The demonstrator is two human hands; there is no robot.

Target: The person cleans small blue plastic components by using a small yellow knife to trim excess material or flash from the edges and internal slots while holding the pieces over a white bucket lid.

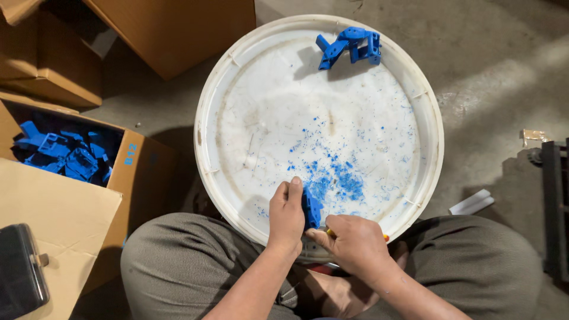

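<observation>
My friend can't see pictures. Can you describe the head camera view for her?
Two hands, left hand and right hand, hold a blue plastic part over a round white lid dusted with blue shavings. A box of blue parts sits left.

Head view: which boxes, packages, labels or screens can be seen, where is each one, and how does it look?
Open cardboard box: left of the white tray, brown, blue marking on its end, filled with blue plastic parts.
Closed cardboard boxes: top left, brown, plain.
Cardboard flap: lower left, tan, flat.
Dark device: on that flap, black, glossy, rounded corners; screen not lit.
Small wrapper: right on the floor, golden, crumpled.
</observation>
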